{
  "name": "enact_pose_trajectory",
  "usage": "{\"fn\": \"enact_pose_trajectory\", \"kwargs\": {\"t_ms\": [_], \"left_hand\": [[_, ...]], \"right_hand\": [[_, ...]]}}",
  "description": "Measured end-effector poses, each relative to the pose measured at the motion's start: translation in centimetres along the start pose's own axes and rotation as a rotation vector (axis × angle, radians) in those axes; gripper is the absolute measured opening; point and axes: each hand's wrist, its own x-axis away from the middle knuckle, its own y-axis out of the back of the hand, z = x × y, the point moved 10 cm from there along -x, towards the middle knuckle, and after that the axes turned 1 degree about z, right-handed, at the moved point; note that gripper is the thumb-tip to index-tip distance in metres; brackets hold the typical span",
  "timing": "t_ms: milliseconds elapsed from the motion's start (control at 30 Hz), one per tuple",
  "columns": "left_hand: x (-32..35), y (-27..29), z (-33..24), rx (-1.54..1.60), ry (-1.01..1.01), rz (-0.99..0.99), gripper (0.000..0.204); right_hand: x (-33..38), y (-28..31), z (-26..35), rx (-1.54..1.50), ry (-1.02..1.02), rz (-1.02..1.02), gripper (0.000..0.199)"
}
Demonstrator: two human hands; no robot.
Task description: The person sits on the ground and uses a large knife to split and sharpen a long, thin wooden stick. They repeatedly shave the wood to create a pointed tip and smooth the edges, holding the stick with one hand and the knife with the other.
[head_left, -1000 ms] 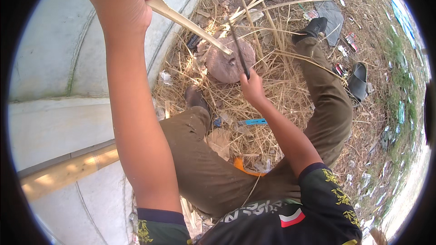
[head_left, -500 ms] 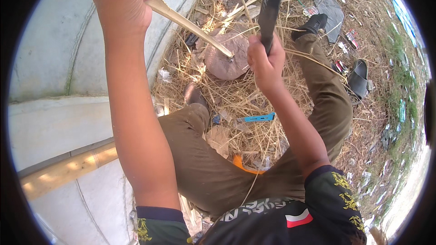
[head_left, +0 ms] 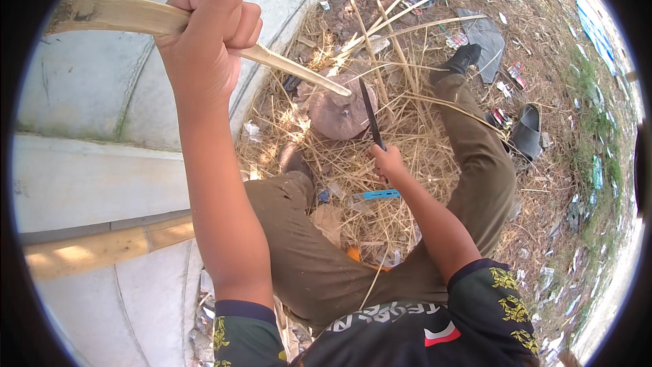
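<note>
Left hand [head_left: 212, 27] raises a pale strip [head_left: 292, 66] while right hand [head_left: 388, 164] holds a dark blade [head_left: 371, 117]

The left hand's grip is clenched around the strip, its thumb uppermost. The strip's broader part extends left in front of the whitish wall [head_left: 75, 88]; its narrower part slants down to the right, ending over the round block [head_left: 337, 117] in this view. Whether it touches the block cannot be told.

The right hand's grip is wrapped about the lower end of the blade, which leans up and to the left, its point just beside the strip's narrow end, right of the block.

The block sits on ground strewn with straw [head_left: 414, 137], between the person's legs [head_left: 479, 163]. Nearer the body, a blue cutter [head_left: 380, 194] lies on the straw close to the right wrist. Beyond the block, more thin slats [head_left: 418, 2] lie crossed over one another. A dark shoe [head_left: 527, 133] lies outside the right leg, and a grey flat piece [head_left: 487, 44] lies beside the right foot [head_left: 464, 60].
</note>
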Motion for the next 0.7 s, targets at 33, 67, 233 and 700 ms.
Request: {"fn": "enact_pose_trajectory", "kwargs": {"t_ms": [33,67,233,700], "left_hand": [[0.3,-0.1,0.5,-0.011,-0.003,0.014,0.050],[0.3,-0.3,0.9,-0.021,-0.006,0.029,0.050],[-1.2,-0.1,2.3,-0.002,0.086,0.057,0.050],[-3.0,-1.1,3.8,-0.086,0.163,0.216,0.052]], "right_hand": [[-0.2,0.2,0.5,-0.069,0.042,-0.028,0.024],[-0.4,0.4,1.1,-0.139,0.083,-0.057,0.025],[1.5,-0.6,12.0,-0.151,0.361,0.014,0.031],[-5.9,-2.0,3.6,0.283,0.046,0.069,0.042]]}}
